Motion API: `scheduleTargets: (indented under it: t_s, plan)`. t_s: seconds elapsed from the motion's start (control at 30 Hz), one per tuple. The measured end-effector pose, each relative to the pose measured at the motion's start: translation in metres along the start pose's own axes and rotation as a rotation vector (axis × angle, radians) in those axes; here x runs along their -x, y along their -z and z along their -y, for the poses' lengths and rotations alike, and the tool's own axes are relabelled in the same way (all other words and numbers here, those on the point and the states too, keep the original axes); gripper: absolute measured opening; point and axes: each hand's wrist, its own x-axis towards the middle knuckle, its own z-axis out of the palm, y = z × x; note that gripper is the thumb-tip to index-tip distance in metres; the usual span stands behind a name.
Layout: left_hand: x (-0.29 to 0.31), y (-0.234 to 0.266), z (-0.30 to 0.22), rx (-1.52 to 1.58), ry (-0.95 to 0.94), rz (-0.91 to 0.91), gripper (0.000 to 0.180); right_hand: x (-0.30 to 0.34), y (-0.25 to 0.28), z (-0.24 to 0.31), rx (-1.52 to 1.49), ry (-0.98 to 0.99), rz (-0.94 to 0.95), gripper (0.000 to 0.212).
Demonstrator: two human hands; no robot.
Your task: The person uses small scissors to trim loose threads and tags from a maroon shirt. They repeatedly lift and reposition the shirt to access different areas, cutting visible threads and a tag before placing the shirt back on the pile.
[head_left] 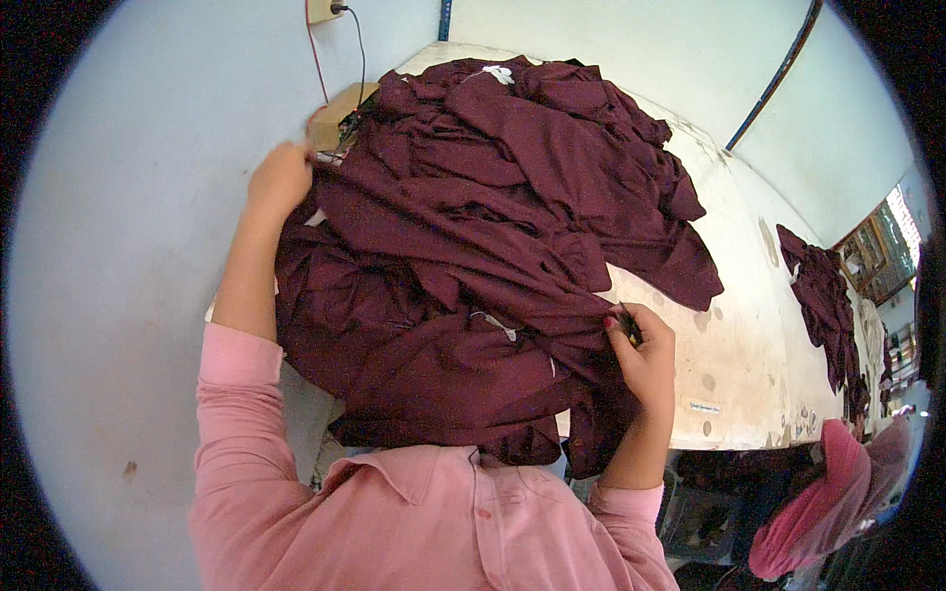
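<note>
A length of maroon cloth (463,246), apparently part of a garment, is stretched slantwise between my two hands over a heap of the same cloth. My left hand (281,182), slightly blurred, is closed on its far left end near the wall. At the right, my right hand (647,360) pinches the other end between thumb and fingers. A small dark tool with a bit of yellow (629,325) shows inside that right hand; its kind is hard to make out. More maroon cloth hangs down by my right forearm and over the near table edge.
The maroon heap (552,138) covers much of the pale table (729,355), with white tags showing. A cardboard box (345,118) and cables stand by the left wall. Another maroon pile (823,295) lies far right; pink cloth (818,502) hangs below the edge.
</note>
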Motion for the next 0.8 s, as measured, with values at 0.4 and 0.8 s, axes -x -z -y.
scheduleTargets:
  t_s: [0.4, 0.8]
  plan:
    - [0.09, 0.123, -0.227, 1.37, -1.1, -0.234, 0.031, 0.051, 0.126, -0.13, -1.405, -0.149, -0.961, 0.049]
    - [0.127, -0.023, -0.108, 0.689, -0.147, 0.583, 0.062, 0.042, 0.059, -0.004, 0.107, -0.109, 0.439, 0.051]
